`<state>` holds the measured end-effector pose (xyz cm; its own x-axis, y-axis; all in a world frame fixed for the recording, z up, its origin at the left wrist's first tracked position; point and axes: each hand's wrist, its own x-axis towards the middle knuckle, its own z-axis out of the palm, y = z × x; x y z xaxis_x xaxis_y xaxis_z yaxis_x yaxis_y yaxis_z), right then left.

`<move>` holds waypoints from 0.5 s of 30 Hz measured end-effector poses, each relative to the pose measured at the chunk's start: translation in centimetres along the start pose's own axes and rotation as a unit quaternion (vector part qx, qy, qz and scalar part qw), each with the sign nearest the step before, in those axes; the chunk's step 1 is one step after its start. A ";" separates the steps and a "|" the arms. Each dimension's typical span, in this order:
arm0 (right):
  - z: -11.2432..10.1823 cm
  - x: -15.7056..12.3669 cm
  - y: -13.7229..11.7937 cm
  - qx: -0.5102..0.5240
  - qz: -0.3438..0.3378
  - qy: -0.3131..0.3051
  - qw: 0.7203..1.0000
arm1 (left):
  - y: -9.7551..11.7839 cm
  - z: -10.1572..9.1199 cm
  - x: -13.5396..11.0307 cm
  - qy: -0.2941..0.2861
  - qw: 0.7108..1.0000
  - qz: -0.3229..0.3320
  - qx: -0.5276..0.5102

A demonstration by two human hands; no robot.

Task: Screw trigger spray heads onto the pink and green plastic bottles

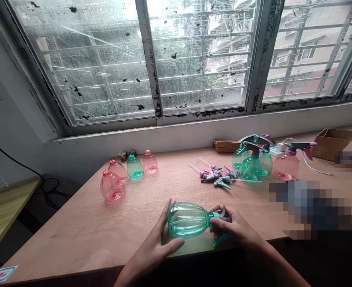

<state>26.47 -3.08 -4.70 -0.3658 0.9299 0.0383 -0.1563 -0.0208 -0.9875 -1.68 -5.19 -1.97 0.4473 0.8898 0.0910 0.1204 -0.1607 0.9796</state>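
A see-through green spray bottle [189, 220] lies on its side in the air above the table's front edge, its base to the left. My left hand [160, 235] cups that base, thumb in front and fingers at the far side. At the neck, my right hand [232, 227] is closed around the grey and teal spray head [223, 215], whose nozzle and trigger show partly between the fingers. A thin tube is visible inside the bottle. Beyond it, several loose spray heads [219, 175] in grey, pink and teal lie in a heap with their tubes.
At the back left stand headless pink bottles [112, 186] and a headless green bottle [134, 167]. Green bottles with spray heads [250, 166] and a pink one [286, 165] stand back right, near a cardboard box [333, 143], a power strip and a cable. A blurred patch covers the right side.
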 end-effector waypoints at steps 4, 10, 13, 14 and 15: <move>-0.2 0.0 0.2 0.002 -0.003 -0.008 1.000 | -0.2 -0.1 0.5 0.011 1.000 0.007 0.000; -0.2 0.0 0.2 0.002 -0.003 -0.005 1.000 | 0.3 0.4 0.4 0.019 1.000 0.016 -0.015; 0.0 0.0 0.1 -0.003 -0.002 -0.001 1.000 | 0.4 0.5 0.4 0.003 0.999 0.009 -0.033; 0.0 0.0 0.1 -0.003 -0.002 -0.001 1.000 | 0.3 0.5 0.4 0.003 0.999 0.006 -0.035; 0.1 0.0 0.1 -0.002 -0.003 -0.003 1.000 | 0.2 0.5 0.4 0.003 0.999 0.004 -0.037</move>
<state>26.40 -3.12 -4.75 -0.3702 0.9279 0.0441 -0.1538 -0.0144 -0.9880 -1.08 -5.11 -1.86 0.4420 0.8914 0.1007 0.0504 -0.1368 0.9893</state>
